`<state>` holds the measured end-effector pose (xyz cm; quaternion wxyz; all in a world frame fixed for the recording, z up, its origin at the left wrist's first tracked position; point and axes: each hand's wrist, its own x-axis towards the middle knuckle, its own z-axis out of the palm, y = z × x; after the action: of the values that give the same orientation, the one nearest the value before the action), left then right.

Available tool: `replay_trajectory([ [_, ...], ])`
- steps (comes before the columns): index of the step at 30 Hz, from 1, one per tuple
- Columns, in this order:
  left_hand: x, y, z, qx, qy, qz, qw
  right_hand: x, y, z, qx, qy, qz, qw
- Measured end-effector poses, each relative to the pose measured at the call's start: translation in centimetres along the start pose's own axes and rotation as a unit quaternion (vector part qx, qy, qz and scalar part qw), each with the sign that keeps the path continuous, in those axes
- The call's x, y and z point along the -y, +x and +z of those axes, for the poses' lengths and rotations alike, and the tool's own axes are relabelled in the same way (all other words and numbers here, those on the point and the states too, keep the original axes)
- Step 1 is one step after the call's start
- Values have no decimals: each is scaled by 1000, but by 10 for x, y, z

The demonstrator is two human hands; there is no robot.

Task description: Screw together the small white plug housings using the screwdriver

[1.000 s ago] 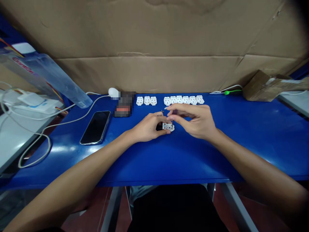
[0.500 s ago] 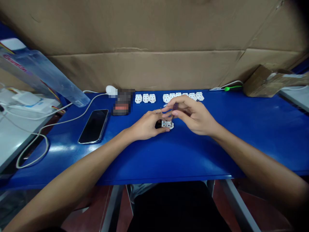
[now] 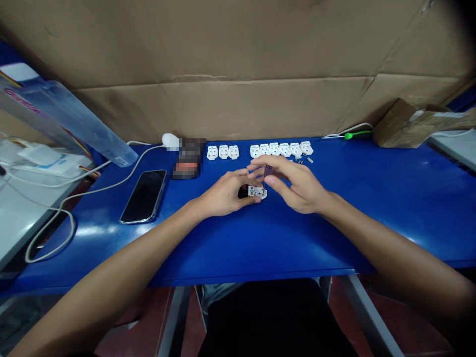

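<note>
My left hand (image 3: 227, 194) is closed on a small white plastic socket part (image 3: 256, 191) and holds it low over the blue table. Thumb and fingers grip its left side, and part of it is hidden by them. My right hand (image 3: 297, 181) holds a small screwdriver with a dark purple handle (image 3: 268, 171) between thumb and fingers. Its shaft points down, and the tip meets the right part of the white piece. Behind my hands, several similar white parts (image 3: 274, 148) stand in a row. Small loose pieces (image 3: 310, 160) lie in front of that row.
A phone (image 3: 144, 196) lies on the blue table (image 3: 230, 248) at left, with a white cable (image 3: 107, 191) running past it. A blurred dark item (image 3: 188, 158) sits behind. At the far right are a green-handled tool (image 3: 348, 136) and a cardboard box (image 3: 396, 124).
My right hand and the screwdriver handle have dropped slightly, uncovering the small pieces behind. My left hand stays on the white part. The view has shifted a little.
</note>
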<state>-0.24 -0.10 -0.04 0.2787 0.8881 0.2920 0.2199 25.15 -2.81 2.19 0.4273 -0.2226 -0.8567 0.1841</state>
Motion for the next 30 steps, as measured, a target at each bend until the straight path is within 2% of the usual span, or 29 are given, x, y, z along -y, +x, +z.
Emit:
replay_trajectory([
  [3, 0, 1, 0, 2, -15, 5, 1000, 3, 2, -1, 24, 41, 25, 999],
  [7, 1, 1, 0, -3, 10, -1, 1000, 9, 3, 1, -23, 101, 70, 992],
  [11, 1, 0, 0, -6, 37, -11, 999, 13, 2, 3, -93, 47, 80, 991],
  [14, 0, -1, -1, -9, 31, -9, 999, 13, 1, 4, -116, 5, 59, 991],
  [17, -1, -1, -2, -8, 25, -14, 1000, 9, -1, 5, -98, -16, 32, 995],
  [21, -1, 0, -2, -7, 2, 0, 1000, 7, -2, 2, -36, -22, 6, 999],
  [24, 0, 0, -1, -7, -19, 18, 1000, 10, 1, -2, -4, 18, 18, 1000],
  [27, 0, 0, -1, -8, -10, 4, 1000, 15, 4, -5, -14, 82, 59, 995],
  [30, -1, -1, 0, -17, 12, -26, 999, 20, 6, -5, -44, 75, 83, 993],
])
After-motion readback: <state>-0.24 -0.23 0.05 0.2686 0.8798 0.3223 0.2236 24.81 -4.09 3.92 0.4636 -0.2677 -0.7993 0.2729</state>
